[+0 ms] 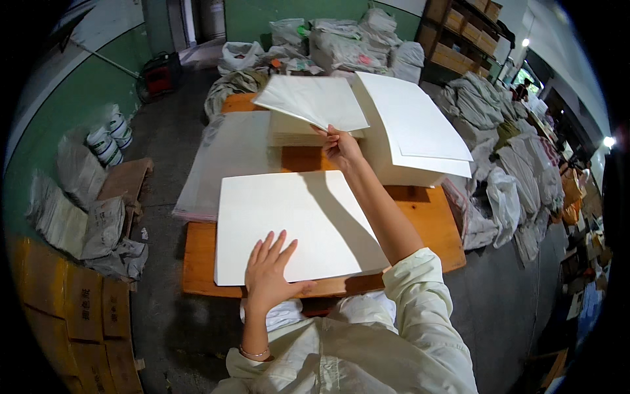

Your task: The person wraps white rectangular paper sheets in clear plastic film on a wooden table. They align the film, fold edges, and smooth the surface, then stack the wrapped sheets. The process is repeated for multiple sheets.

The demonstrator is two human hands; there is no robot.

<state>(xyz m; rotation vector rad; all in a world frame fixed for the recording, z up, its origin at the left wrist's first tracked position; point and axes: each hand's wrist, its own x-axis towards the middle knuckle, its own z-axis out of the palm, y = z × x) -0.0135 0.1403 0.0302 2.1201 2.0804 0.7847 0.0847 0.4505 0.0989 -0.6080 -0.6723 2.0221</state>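
My left hand point(269, 274) lies flat, fingers spread, on the near left part of a white paper stack point(289, 213) at the table's front. Stretched out beyond it, my right hand point(342, 148) pinches the near edge of a paper packet in a clear plastic sleeve point(314, 100). That packet is tilted over a lower pile of similar packets point(302, 136), partly hidden by it. Right of the pile stands a taller stack of white sheets point(410, 121), its top sheet askew. Flat clear plastic bags point(226, 157) are spread at the table's left.
The wooden table point(430, 226) carries all of this. Bulging sacks point(341, 43) crowd its far side, and more sacks point(489, 105) fill the right. Brown cartons point(75, 302) are stacked at the lower left, near a small wooden pallet point(125, 180). A shelf with boxes point(462, 29) stands behind.
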